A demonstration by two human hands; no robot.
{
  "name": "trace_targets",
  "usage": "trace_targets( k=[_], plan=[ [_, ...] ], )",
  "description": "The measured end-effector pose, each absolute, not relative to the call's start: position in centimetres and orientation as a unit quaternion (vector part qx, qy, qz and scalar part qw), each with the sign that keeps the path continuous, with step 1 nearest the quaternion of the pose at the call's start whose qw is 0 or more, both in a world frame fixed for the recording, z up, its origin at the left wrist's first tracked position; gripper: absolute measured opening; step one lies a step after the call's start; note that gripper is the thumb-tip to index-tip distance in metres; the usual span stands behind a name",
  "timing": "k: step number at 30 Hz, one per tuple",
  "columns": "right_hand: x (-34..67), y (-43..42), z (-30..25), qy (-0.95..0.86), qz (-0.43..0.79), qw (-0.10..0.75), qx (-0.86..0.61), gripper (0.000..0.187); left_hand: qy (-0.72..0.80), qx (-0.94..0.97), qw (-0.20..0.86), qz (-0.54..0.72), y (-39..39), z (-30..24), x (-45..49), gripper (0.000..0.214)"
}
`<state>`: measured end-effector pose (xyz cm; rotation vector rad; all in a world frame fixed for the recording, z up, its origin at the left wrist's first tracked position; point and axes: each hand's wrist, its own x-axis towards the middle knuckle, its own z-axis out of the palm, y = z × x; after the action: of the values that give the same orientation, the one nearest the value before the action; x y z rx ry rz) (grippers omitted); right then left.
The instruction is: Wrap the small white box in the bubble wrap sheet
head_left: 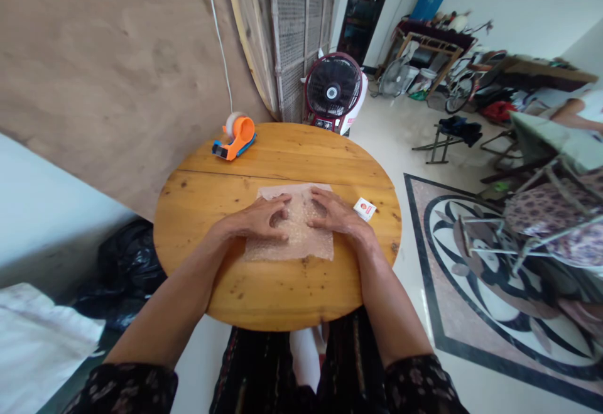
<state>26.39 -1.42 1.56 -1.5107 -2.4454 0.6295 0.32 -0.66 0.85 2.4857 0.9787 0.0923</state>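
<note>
Round wooden table (226, 288), centre frame: we've got left hand (264, 218) and right hand (335, 213) palm-down, fingers loosely bent, pressing on the bubble wrap sheet (296, 244); it looks light, limp and slippery, best pinched at its free lower corners.

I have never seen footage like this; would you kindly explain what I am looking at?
No machine here: the one picture comes from a camera worn on a person's head, looking down at their bare hands. The left hand and right hand rest palm down on a sheet of bubble wrap on a round wooden table, gripping nothing. An orange tape dispenser sits at the far edge, a small white packet beside the right hand, and a fan stands beyond.
</note>
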Motion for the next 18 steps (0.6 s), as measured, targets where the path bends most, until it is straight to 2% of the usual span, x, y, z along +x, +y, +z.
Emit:
trace_targets(
  k=[4, 7, 13, 18],
  plan=[
    [26.35, -1.41, 1.60, -0.829, 0.207, 0.098, -0.510, 0.079, 0.364, 0.903, 0.220, 0.068, -0.63, 0.77, 0.62, 0.033],
    [26.29, -1.33, 1.60, -0.831, 0.206, 0.095, -0.507, 0.078, 0.359, 0.906, 0.209, 0.084, -0.43, 0.47, 0.77, 0.033],
    [26.34, -1.39, 1.53, -0.827, 0.206, 0.094, -0.515, 0.079, 0.357, 0.903, 0.233, 0.051, -0.36, 0.37, 0.59, 0.068],
    [26.32, -1.49, 1.80, -0.827, 0.210, 0.095, -0.513, 0.079, 0.370, 0.900, 0.231, 0.009, -0.60, 0.85, 0.73, 0.082]
  ],
)
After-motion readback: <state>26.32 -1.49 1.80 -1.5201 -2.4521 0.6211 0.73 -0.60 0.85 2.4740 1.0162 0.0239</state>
